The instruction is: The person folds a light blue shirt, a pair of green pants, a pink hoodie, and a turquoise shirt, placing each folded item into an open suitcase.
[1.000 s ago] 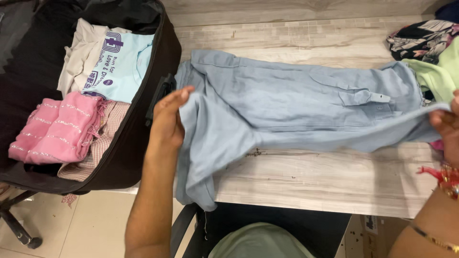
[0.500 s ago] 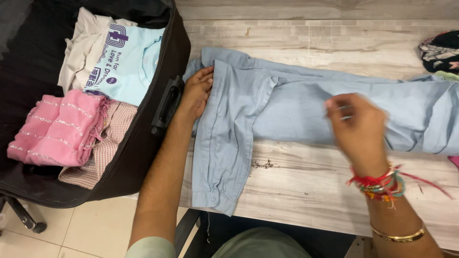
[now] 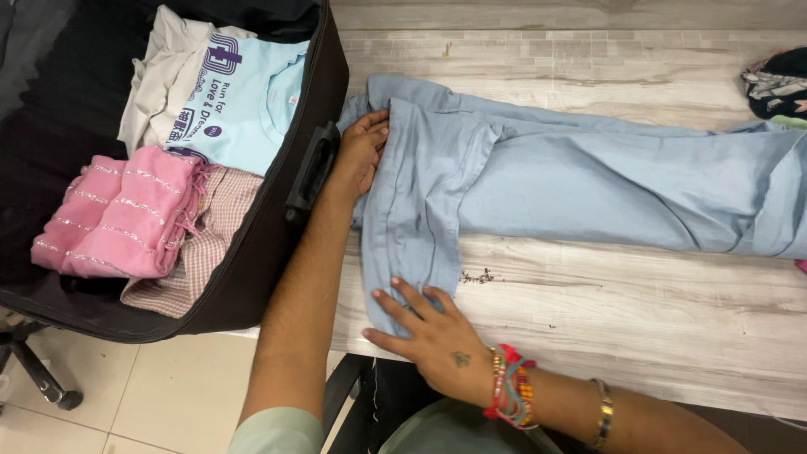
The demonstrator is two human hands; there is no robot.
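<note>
Left hand [image 3: 360, 155] lies flat, fingers loose, on the blue shirt's [image 3: 572, 181] folded end beside the suitcase [image 3: 277, 227], right hand [image 3: 429, 336] pressing open-palmed on the sleeve [image 3: 414, 244] at the table [image 3: 605, 311] edge, gripping nothing.

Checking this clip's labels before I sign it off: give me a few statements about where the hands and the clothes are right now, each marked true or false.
1. The right hand lies flat on the sleeve end of the light blue shirt. True.
2. The left hand is inside the black suitcase. False: it rests on the shirt, beside the suitcase.
3. A folded pink garment lies in the suitcase. True.
4. The shirt hangs in the air between both hands. False: it lies spread on the wooden table.
5. The right wrist is bare. False: it wears colourful bracelets.
</note>
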